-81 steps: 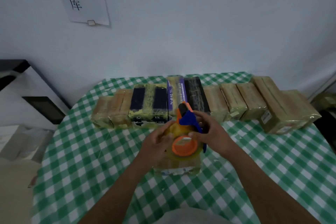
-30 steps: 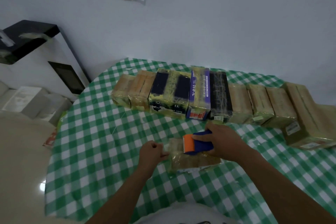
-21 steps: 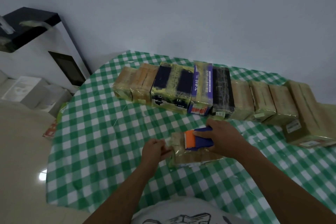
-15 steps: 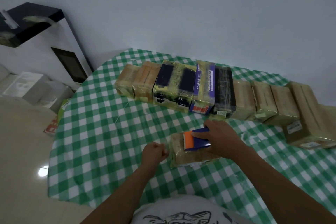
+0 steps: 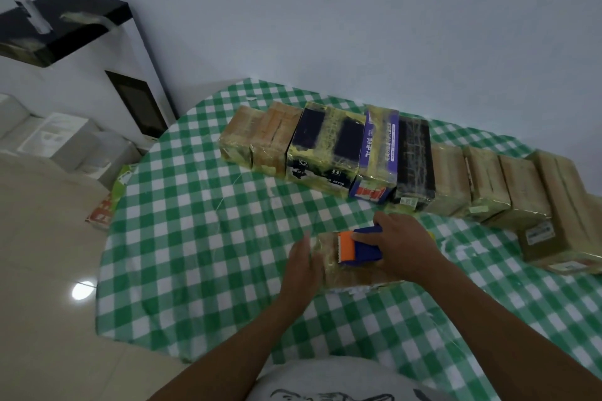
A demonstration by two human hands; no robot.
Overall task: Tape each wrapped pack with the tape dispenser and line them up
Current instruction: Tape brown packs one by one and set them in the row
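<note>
A brown wrapped pack (image 5: 351, 275) lies flat on the green checked table (image 5: 202, 238) in front of me. My right hand (image 5: 402, 247) grips the blue and orange tape dispenser (image 5: 355, 247), which rests on top of the pack with its orange blade end pointing left. My left hand (image 5: 304, 265) is flat, fingers extended, pressed against the pack's left end. Behind them a row of several taped packs (image 5: 374, 156) stretches across the back of the table, brown ones at both ends and dark and purple ones in the middle.
The table's left edge drops to a beige floor (image 5: 42, 270). A white and black cabinet (image 5: 81, 52) and white boxes (image 5: 58, 140) stand at the left. A small printed pack (image 5: 104, 208) lies on the floor by the table. A wall runs behind the row.
My left hand has gone from a fist pinching at the pack's left end to a flat hand against it. The dispenser stays on the pack in my right hand. The view shifted slightly.
</note>
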